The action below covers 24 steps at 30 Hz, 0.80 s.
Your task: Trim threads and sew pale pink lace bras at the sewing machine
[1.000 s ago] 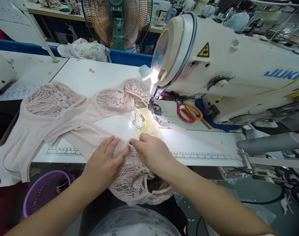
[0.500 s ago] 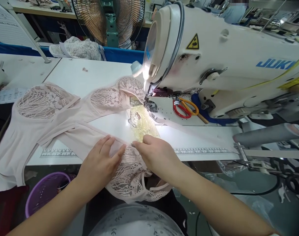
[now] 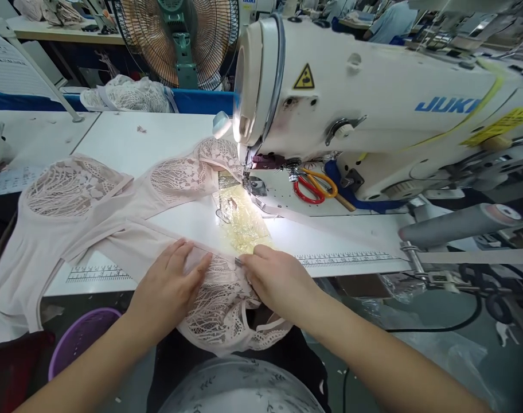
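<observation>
A pale pink lace bra [image 3: 214, 292] hangs over the table's front edge toward my lap, and its wide fabric band trails to the left. My left hand [image 3: 169, 287] lies on the band's upper edge, thumb and fingers apart. Curled at the lace edge, my right hand [image 3: 278, 281] pinches the bra, and a small dark metal tip [image 3: 238, 261] pokes out by its fingertips; the rest of that piece is hidden. Another lace cup [image 3: 175, 180] of pink fabric reaches the needle area of the white sewing machine [image 3: 351, 86].
Yellowish clear film [image 3: 242, 221] covers the table beside the needle. Red-handled scissors [image 3: 308, 192] and an orange-handled pair [image 3: 324, 182] lie under the machine arm. A grey roller [image 3: 455, 226] stands right, a purple basket [image 3: 78, 338] below left, a fan [image 3: 179, 46] behind.
The whole view has shifted slightly, so the machine appears further left. Both hands stay at the lace edge in nearly the same pose.
</observation>
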Motion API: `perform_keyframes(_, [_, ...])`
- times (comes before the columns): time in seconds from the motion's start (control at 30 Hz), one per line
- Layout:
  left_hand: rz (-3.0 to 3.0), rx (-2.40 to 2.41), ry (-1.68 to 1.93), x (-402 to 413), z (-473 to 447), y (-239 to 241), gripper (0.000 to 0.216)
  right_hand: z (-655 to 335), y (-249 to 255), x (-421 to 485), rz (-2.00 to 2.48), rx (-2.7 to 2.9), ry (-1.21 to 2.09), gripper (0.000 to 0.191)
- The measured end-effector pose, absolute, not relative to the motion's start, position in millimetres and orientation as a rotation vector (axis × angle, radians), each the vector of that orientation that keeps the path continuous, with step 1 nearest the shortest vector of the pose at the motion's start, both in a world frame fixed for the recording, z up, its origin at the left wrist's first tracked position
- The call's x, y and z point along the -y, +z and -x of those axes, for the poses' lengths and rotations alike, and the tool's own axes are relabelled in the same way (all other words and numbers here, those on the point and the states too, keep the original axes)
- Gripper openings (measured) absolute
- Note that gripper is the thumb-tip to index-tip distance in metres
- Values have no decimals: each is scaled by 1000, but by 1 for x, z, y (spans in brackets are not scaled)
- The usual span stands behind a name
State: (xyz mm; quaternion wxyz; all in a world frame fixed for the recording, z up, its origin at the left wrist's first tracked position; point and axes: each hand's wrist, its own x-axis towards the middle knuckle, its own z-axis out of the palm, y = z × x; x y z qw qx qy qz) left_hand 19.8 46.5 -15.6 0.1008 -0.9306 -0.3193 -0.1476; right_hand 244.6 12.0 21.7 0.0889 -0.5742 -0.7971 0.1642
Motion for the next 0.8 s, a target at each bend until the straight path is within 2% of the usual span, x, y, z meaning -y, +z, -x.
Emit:
perform_keyframes(0.13, [2739, 922, -356, -49, -17, -11, 35, -246, 17, -2, 1635, 1934, 795, 21])
perform_keyframes(0.2, [2700, 952, -324, -51, -19, -7, 39, -243, 12, -1, 1586, 1838, 848, 21])
perform_keyframes(0.4, [2564, 978, -417, -39, -41, -7, 32, -236, 3, -13, 1463, 1903, 730, 15])
perform_keyframes(0.5, [2514, 1150, -526, -26, -56, -17, 31, -240, 5, -25, 1438, 2021, 656, 14])
perform_keyframes(0.63, [2554, 1398, -540, -14, -65, -23, 45, -242, 8, -38, 1517, 2258, 455, 19])
perform_keyframes(0.8, [2611, 1382, -516, -14, -61, -21, 56, -228, 10, -46, 1573, 2474, 259, 26])
